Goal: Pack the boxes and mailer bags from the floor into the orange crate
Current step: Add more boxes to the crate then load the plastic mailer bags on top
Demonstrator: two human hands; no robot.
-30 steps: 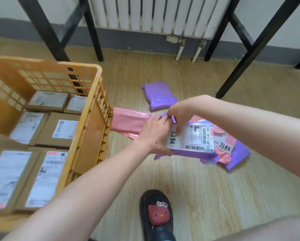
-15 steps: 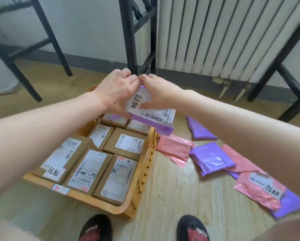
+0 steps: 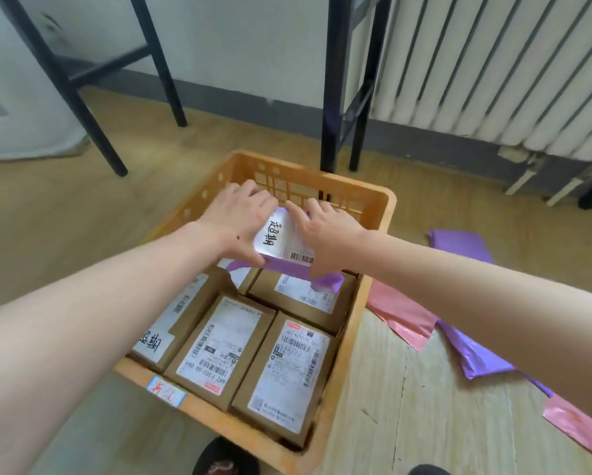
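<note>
1. Nearest to me, both forearms reach forward and down over the orange crate (image 3: pixel 352 337), which stands on the wooden floor (image 3: pixel 424 406).
2. In the near half of the crate, brown cardboard boxes (image 3: pixel 284 371) lie flat and close together, with their labels up.
3. Over the far half, my left hand (image 3: pixel 241 222) and right hand (image 3: pixel 325 231) meet, palms down, on the purple mailer bag (image 3: pixel 281 238). The fingers of each hand are clamped on one side of it, with the thumbs at its near edge.
4. The bag is about level and its white label faces up, barcode end toward me. Its near edge runs left to right. The hands cover both ends, so I cannot tell the long axis for sure, nor whether it touches the boxes below.
5. To the right of the crate, a pink mailer (image 3: pixel 400 313) and a purple mailer (image 3: pixel 459 248) lie on the floor.
6. Farthest away, a white radiator (image 3: pixel 493 70) is on the wall.
</note>
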